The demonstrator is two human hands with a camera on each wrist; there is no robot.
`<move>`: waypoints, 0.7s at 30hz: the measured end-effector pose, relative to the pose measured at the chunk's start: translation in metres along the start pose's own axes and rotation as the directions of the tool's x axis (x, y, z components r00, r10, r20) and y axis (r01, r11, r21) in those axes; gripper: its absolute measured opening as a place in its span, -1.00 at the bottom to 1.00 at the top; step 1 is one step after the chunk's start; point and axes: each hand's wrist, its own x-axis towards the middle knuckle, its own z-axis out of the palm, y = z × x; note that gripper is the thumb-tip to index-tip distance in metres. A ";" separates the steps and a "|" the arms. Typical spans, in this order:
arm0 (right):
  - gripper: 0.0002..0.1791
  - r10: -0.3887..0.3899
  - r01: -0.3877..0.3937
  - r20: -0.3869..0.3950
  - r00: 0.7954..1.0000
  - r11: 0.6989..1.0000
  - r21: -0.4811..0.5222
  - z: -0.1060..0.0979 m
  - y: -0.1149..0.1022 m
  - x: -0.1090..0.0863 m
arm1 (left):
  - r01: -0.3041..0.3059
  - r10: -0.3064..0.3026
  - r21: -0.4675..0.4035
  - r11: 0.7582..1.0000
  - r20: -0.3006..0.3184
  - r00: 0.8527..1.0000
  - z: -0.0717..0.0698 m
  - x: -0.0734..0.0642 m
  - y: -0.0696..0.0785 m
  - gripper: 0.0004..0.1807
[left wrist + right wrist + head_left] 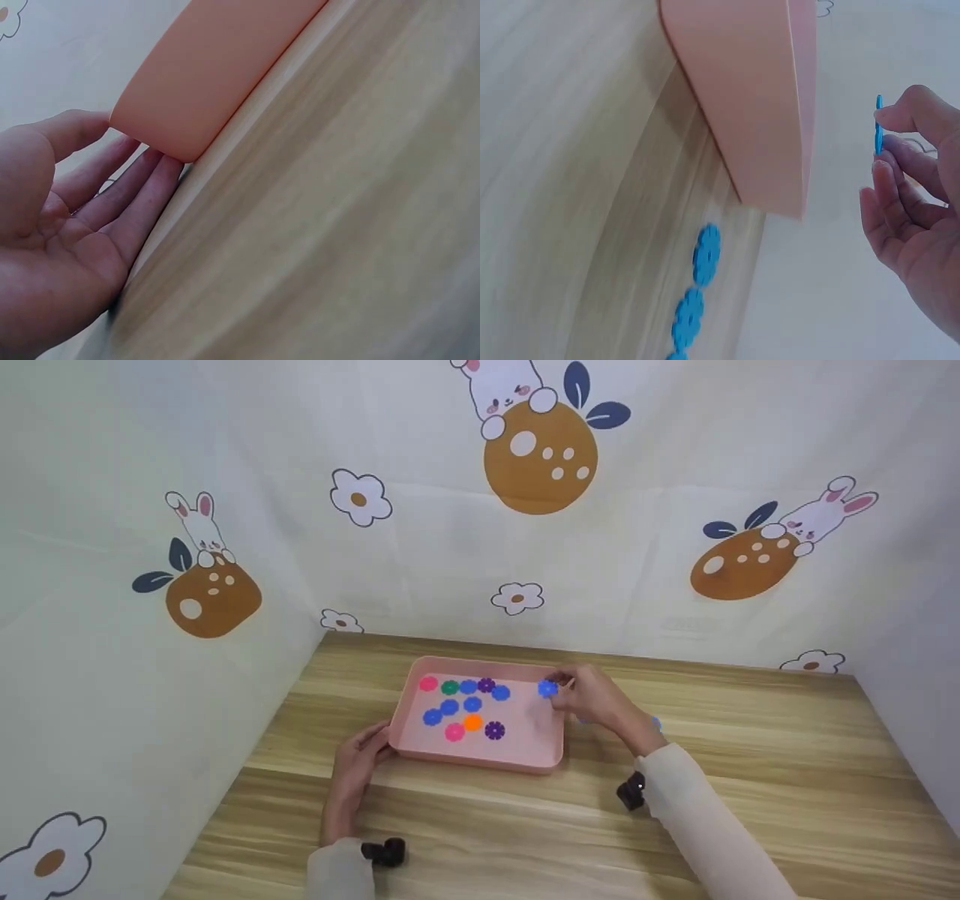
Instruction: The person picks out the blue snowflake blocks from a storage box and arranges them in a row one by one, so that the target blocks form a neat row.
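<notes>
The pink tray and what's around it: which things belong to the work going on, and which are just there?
Part of the work:
pink tray, touched by the left hand
coloured flower-shaped pieces inside it
blue piece pinched by the right hand
matching loose blue pieces right of the tray, probably

Just there:
wooden table
patterned backdrop

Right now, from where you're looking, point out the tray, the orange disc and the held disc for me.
Tray (523, 727): head view, bare part of its floor, toward the right.
Orange disc (472, 722): head view, the middle of its face.
Held disc (547, 688): head view, its visible middle.
</notes>
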 end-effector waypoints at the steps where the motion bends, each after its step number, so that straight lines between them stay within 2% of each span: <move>1: -0.59 -0.003 0.003 -0.003 1.000 1.000 -0.006 -0.003 0.003 -0.003 | 0.007 -0.007 0.003 1.000 -0.003 1.000 0.000 0.000 0.001 -0.57; 9: -0.59 -0.005 0.003 -0.049 0.999 0.998 -0.057 -0.028 0.031 -0.024 | 0.013 -0.013 0.055 0.998 -0.009 1.000 0.002 0.001 0.000 -0.58; 13: -0.62 -0.018 0.010 -0.097 0.995 0.997 -0.078 -0.039 0.043 -0.036 | 0.016 -0.015 0.073 0.997 -0.009 1.000 0.003 0.001 0.001 -0.57; 21: -0.65 -0.020 0.006 -0.178 0.984 0.997 -0.080 -0.056 0.070 -0.057 | 0.013 -0.013 0.044 0.999 -0.001 1.000 0.001 0.002 0.001 -0.58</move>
